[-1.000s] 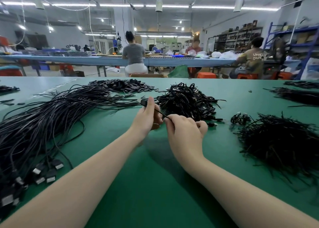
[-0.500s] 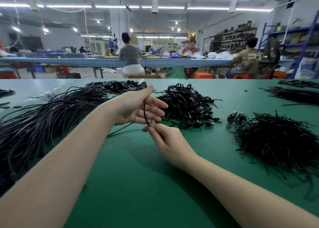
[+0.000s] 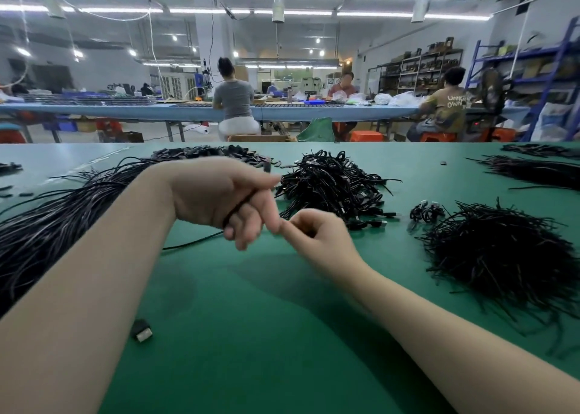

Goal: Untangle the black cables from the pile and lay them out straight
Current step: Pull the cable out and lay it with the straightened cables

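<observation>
1. The left hand (image 3: 219, 194) is raised above the green-covered work table (image 3: 251, 335), its fingers curled round a single thin black cable (image 3: 191, 242). The cable runs through the fist, its plug end poking out by the index fingertip, while the free length trails down onto the table toward the left edge.
2. The right hand (image 3: 314, 234) sits just beside the left, touching its lower fingers. Its fingers are curled tight, apparently pinching the same cable, though blur hides the contact, so the hold cannot be told for sure.
3. Judged from this pose, the hands work close together so the cable can be drawn through the fingers and pulled straight.
4. The tangled pile of short black cables (image 3: 332, 187) lies just beyond the hands, toward the far edge, within easy reach.
5. The long bundle of straightened black cables (image 3: 56, 219) fans along the left edge, probably where the held cable will go.
6. A heap of thin black ties (image 3: 502, 256) sits near the right edge, and a loose black plug with a metal tip (image 3: 142, 330) lies near the left forearm.
</observation>
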{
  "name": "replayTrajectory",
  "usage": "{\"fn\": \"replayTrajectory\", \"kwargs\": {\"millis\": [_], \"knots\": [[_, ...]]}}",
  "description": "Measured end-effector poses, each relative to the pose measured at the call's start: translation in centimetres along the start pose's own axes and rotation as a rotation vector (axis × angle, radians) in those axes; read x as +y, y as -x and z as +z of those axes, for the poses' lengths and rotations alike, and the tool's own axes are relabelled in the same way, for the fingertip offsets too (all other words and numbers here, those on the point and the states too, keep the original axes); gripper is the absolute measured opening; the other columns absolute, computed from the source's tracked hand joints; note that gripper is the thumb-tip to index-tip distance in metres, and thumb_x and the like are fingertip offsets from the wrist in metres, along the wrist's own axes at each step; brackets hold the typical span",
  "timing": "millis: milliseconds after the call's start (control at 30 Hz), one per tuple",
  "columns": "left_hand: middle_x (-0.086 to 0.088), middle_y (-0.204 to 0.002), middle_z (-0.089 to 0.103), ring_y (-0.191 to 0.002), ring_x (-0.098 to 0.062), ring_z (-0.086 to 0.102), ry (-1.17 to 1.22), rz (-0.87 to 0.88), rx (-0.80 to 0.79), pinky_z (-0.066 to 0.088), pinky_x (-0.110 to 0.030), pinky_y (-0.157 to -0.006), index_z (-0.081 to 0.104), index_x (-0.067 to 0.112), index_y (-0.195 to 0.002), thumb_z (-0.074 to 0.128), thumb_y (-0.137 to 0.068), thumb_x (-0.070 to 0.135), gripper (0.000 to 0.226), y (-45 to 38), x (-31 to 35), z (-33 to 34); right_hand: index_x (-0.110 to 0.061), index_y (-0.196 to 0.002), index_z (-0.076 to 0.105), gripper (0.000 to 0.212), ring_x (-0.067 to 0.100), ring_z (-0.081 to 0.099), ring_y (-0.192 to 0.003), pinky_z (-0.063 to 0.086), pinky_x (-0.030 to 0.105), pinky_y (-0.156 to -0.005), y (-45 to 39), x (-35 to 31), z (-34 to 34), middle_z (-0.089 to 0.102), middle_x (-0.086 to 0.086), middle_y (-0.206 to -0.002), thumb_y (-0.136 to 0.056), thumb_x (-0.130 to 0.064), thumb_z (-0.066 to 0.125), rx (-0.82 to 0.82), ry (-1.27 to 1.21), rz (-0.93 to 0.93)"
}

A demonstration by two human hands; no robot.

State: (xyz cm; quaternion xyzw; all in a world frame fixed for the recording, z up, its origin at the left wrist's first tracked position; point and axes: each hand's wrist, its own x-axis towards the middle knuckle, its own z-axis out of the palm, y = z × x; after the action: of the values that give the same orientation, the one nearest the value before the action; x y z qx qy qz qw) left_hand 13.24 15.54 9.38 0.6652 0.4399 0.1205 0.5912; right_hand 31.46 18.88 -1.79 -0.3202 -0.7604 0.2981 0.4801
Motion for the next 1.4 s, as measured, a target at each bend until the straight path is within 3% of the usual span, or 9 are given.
{"fn": "replayTrajectory", "kwargs": {"millis": [133, 367, 467, 567, 700, 833, 1000, 1200, 1400], "knots": [[0.001, -0.100, 0.074, -0.097, -0.011, 0.069, -0.185, -0.229, 0.162, 0.050, -0.019, -0.074, 0.074, 0.019, -0.093, 0.016, -0.099, 0.055, 0.069, -3.0, -1.3, 1.0, -0.013, -0.064, 0.058, 0.032, 0.003, 0.040, -0.049, 0.032, 0.021, -0.050, -0.4, -0.5, -0.1, 0.049, -0.009, -0.050, -0.089, -0.031, 0.063, 0.159, 0.076, -0.024], [0.001, -0.126, 0.064, -0.113, -0.011, 0.059, 0.187, 0.322, 0.925, 0.043, -0.028, -0.096, 0.041, 0.021, -0.142, 0.017, -0.103, 0.047, 0.052, -3.1, -1.3, -1.6, -0.021, -0.091, 0.067, 0.022, 0.007, 0.043, -0.046, 0.035, 0.023, -0.048, 1.1, -1.6, 1.6, 0.049, -0.013, -0.052, -0.098, -0.028, 0.047, -0.023, 0.077, -0.179], [0.000, -0.112, 0.071, -0.102, -0.013, 0.067, 0.606, 0.674, 0.734, 0.052, -0.027, -0.083, 0.054, 0.018, -0.131, 0.016, -0.104, 0.045, 0.054, -0.9, 0.2, -2.1, -0.024, -0.092, 0.067, 0.022, 0.007, 0.032, -0.045, 0.028, 0.022, -0.046, 1.8, -0.6, 2.7, 0.039, -0.011, -0.047, -0.099, -0.028, 0.047, -0.301, 0.095, -0.109], [0.006, -0.089, 0.074, -0.084, -0.009, 0.070, 0.639, 0.795, 0.350, 0.054, -0.023, -0.069, 0.075, 0.022, -0.097, 0.033, -0.099, 0.042, 0.047, 2.3, 1.2, -1.7, -0.021, -0.084, 0.067, 0.022, 0.007, 0.031, -0.041, 0.025, 0.020, -0.044, 1.1, 0.3, 2.1, 0.042, -0.013, -0.043, -0.098, -0.024, 0.050, -0.225, 0.146, -0.006], [-0.001, -0.061, 0.069, -0.054, -0.016, 0.065, 0.135, 0.300, 0.218, 0.051, -0.021, -0.052, 0.076, 0.017, -0.072, 0.062, -0.079, 0.052, 0.038, 2.4, 0.8, -0.5, -0.014, -0.069, 0.060, 0.038, 0.004, 0.036, -0.043, 0.030, 0.027, -0.047, -1.1, 0.5, -1.0, 0.052, -0.009, -0.049, -0.095, -0.041, 0.053, 0.165, 0.201, 0.102], [-0.005, -0.105, 0.073, -0.091, -0.014, 0.069, -0.099, -0.160, 0.279, 0.051, -0.021, -0.070, 0.067, 0.015, -0.108, 0.023, -0.099, 0.052, 0.058, -2.4, -0.7, 1.0, -0.019, -0.068, 0.060, 0.036, 0.003, 0.041, -0.046, 0.029, 0.018, -0.045, -1.4, -0.9, -1.8, 0.050, -0.016, -0.050, -0.094, -0.042, 0.054, 0.292, 0.166, 0.020], [-0.004, -0.121, 0.066, -0.104, -0.012, 0.063, 0.382, 0.297, 0.752, 0.047, -0.026, -0.090, 0.057, 0.014, -0.119, 0.021, -0.104, 0.044, 0.050, -4.1, -0.8, 0.3, -0.024, -0.080, 0.064, 0.023, 0.004, 0.038, -0.047, 0.029, 0.019, -0.047, -0.1, -2.2, 0.5, 0.051, -0.006, -0.057, -0.098, -0.024, 0.050, 0.041, 0.077, -0.162], [0.004, -0.094, 0.074, -0.088, -0.010, 0.069, 0.629, 0.721, 0.262, 0.055, -0.022, -0.076, 0.072, 0.018, -0.102, 0.041, -0.095, 0.043, 0.041, 0.8, 0.6, -0.6, -0.026, -0.081, 0.067, 0.027, 0.010, 0.035, -0.050, 0.029, 0.026, -0.049, -0.3, 0.6, -0.3, 0.041, -0.005, -0.056, -0.099, -0.032, 0.049, -0.205, 0.113, 0.099], [-0.002, -0.074, 0.073, -0.058, -0.011, 0.064, -0.081, -0.056, 0.063, 0.046, -0.018, -0.051, 0.075, 0.015, -0.094, 0.043, -0.090, 0.056, 0.052, -1.7, -0.8, 0.6, -0.019, -0.061, 0.054, 0.039, 0.003, 0.037, -0.045, 0.031, 0.022, -0.049, -1.8, 1.3, -3.6, 0.044, -0.013, -0.046, -0.087, -0.048, 0.063, 0.061, 0.222, 0.251]]}}
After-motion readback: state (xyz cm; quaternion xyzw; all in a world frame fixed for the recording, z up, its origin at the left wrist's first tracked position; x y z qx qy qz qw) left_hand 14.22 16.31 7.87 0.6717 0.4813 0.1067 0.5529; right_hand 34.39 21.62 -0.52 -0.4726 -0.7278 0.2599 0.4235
